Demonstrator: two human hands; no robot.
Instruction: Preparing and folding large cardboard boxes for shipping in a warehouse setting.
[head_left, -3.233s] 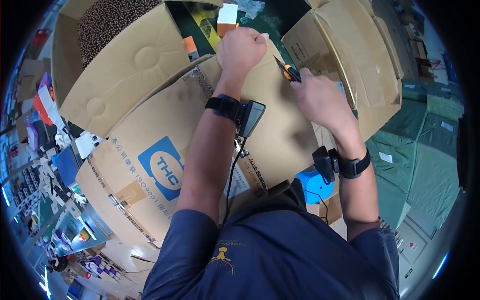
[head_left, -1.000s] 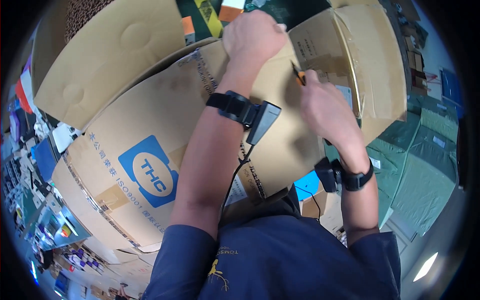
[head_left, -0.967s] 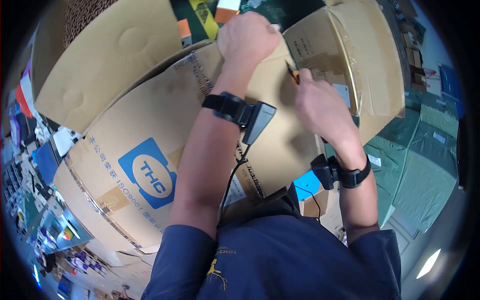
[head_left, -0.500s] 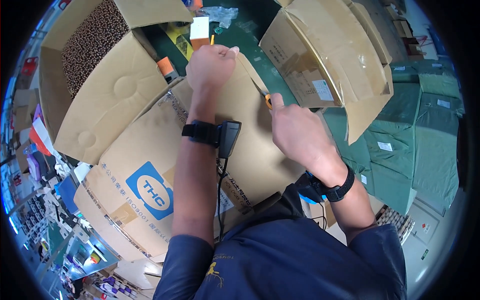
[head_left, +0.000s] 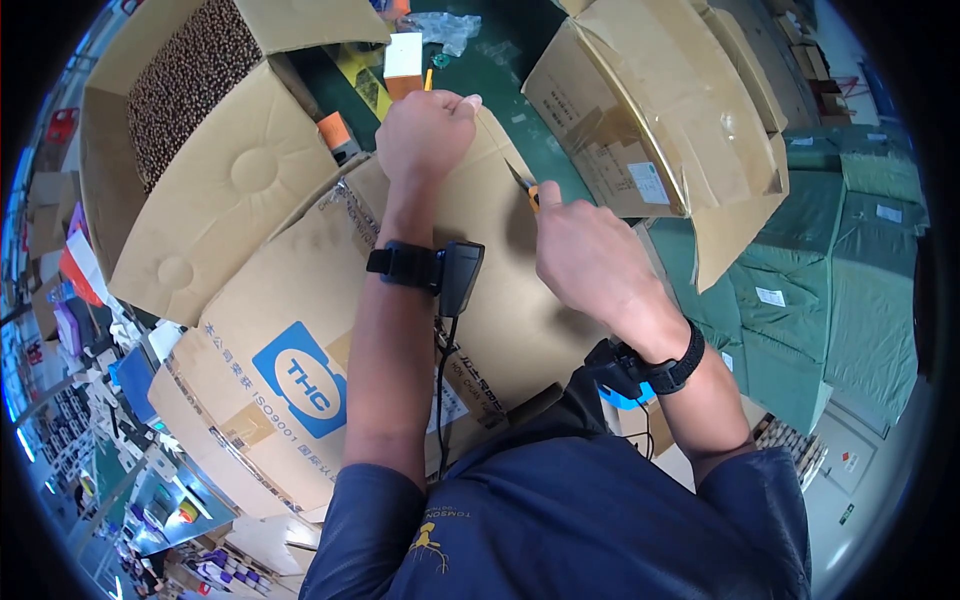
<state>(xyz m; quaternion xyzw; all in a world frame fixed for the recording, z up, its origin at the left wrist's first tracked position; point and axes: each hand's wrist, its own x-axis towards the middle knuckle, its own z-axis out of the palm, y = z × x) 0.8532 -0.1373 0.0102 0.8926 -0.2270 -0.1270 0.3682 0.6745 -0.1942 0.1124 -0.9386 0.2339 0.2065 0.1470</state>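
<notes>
Near: dark blue shirt [head_left: 600, 520] of the person at work, both forearms rising from it over a large sealed cardboard box [head_left: 300, 330] lying flat.

Box: brown, with a blue square mark toward its lower left corner and a paper label near its near edge. The top face runs away from the person to a far edge at the green floor [head_left: 500, 70].

Left forearm: black strap with a small black device [head_left: 440, 275] at the wrist, a cable hanging from it.

Right forearm: black wristband [head_left: 660, 365] with a blue-and-black unit on its inner side.

Right hand [head_left: 590, 255]: over the box's right edge, fingers curled together round the orange handle of a box cutter [head_left: 525, 185]; the blade points up and left onto the cardboard. Whether the tip is into the tape cannot be told.

Left hand [head_left: 425, 130]: at the box's far edge, fingers curled over it and thumb sticking out to the right, pressing the box down.

Handling note, as a judgement: the holding hand lies near the blade's line. Keep it to the side, cut shallow through the tape only, and draw slowly with the box held firm.

Far: open box with a dark speckled inner wall [head_left: 190, 100], upper left; open box with loose flaps [head_left: 660, 110], upper right; small white-and-orange cartons [head_left: 403, 60]; green bundles [head_left: 850, 250] at right.
</notes>
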